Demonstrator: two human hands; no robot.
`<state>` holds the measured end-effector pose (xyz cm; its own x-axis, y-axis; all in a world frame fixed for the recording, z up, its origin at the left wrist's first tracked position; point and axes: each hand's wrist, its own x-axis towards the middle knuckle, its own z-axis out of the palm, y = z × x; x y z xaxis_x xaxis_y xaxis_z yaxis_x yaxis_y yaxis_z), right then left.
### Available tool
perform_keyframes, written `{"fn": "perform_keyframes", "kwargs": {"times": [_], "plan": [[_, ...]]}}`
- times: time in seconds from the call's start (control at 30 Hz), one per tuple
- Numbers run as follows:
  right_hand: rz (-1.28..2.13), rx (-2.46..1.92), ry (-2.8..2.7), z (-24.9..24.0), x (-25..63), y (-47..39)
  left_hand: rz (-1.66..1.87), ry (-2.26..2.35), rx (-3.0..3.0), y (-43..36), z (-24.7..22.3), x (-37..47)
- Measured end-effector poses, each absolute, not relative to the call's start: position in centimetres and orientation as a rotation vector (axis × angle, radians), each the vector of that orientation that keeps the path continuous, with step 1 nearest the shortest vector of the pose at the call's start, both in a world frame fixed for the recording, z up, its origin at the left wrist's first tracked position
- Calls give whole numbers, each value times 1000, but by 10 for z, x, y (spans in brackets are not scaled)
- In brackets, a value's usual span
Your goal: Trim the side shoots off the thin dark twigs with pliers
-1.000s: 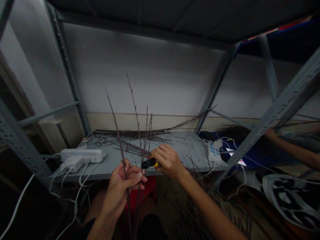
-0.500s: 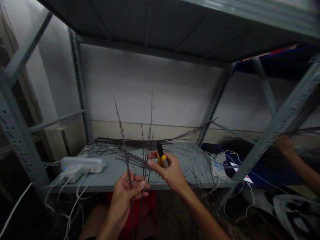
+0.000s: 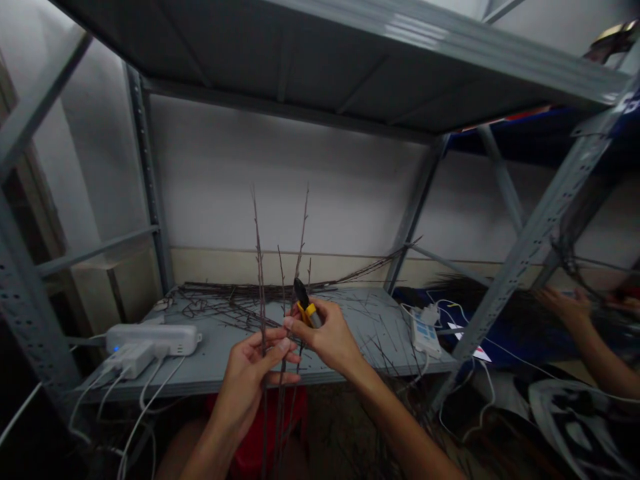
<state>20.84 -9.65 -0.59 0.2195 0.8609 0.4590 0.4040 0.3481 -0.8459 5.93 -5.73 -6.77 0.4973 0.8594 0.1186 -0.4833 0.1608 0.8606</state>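
Several thin dark twigs [image 3: 261, 287] stand upright between the fingers of my left hand [image 3: 253, 370], at the shelf's front edge. Their tips spread apart against the pale wall, and their lower ends hang below the shelf. My right hand [image 3: 325, 333] is closed around pliers or cutters with yellow-and-black parts [image 3: 307, 307], the dark end pointing up and left. Its thumb and forefinger also meet at the twigs, just above my left fingers. Whether they pinch a twig is hard to make out.
A pile of twigs [image 3: 230, 291] lies along the back of the grey shelf [image 3: 350, 360]. White power strips sit at the left [image 3: 175, 339] and right [image 3: 425, 337], with cables hanging down. Metal posts frame both sides. Another person's hand [image 3: 567, 307] works at the far right.
The twigs in my left hand have drawn closer together and stand straighter. My right hand has come nearer to my left, and the tool now tilts left. The view has shifted slightly.
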Motion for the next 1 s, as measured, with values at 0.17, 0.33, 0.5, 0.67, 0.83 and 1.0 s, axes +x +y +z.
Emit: {"fn": "perform_keyframes", "kwargs": {"times": [0.17,0.33,0.5,0.67,0.83,1.0], "plan": [[197,-1361,-1536,11,233,-106,1026,463,975,-59,-65,59],[-465,-1555,-1777,38,254,-116,1039,474,966,-61,-60,58],[-886,-1730,-2108,62,243,-124,1036,452,993,-67,-58,62],[-1107,-1788,-2264,72,235,-127,1049,448,986,-70,-57,61],[-1140,-1784,-2313,75,235,-126,1049,447,979,-69,-55,56],[-1162,-1775,-2329,68,236,-122,1053,482,984,-69,-60,52]]}}
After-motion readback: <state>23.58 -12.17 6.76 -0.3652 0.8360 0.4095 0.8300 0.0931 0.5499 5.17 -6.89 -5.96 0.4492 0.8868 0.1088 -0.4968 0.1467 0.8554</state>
